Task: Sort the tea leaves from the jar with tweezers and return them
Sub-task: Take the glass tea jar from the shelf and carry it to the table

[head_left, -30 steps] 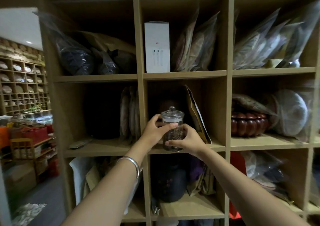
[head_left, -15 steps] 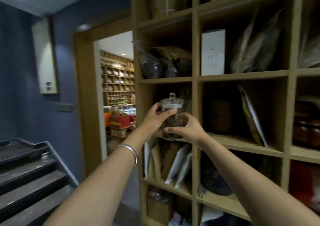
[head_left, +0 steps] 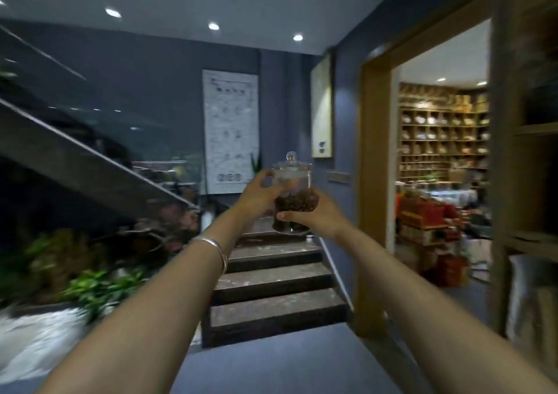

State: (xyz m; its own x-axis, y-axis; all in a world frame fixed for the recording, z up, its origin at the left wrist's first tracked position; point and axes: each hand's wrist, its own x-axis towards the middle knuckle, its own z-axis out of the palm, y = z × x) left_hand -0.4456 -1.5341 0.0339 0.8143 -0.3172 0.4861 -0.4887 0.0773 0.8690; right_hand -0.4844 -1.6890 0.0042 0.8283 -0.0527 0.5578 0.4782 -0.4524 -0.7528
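Glass jar sits in mid-air between my two hands, held out ahead of me at arm's length, roughly at the centre of the head view. Its long axis runs straight up and down: the knobbed lid is on top, knob pointing at the ceiling, and the base points down toward the stairs behind it. Dark tea leaves fill the lower part of the jar; the upper part looks clear.

My left hand grips the jar's left side, fingers wrapped round the upper wall just under the lid. My right hand grips the right side lower down, thumb lying across the front of the glass near the base. Both hands are clasped on the jar. A silver bangle rings my left wrist.

Behind the jar I see dark stone steps rising against a blue-grey wall, with a pale hanging scroll above them. Green plants lie low on my left under a slanting stair rail. On my right a wooden doorway opens onto a lit room lined with shelves. Much of the edges is blurred.
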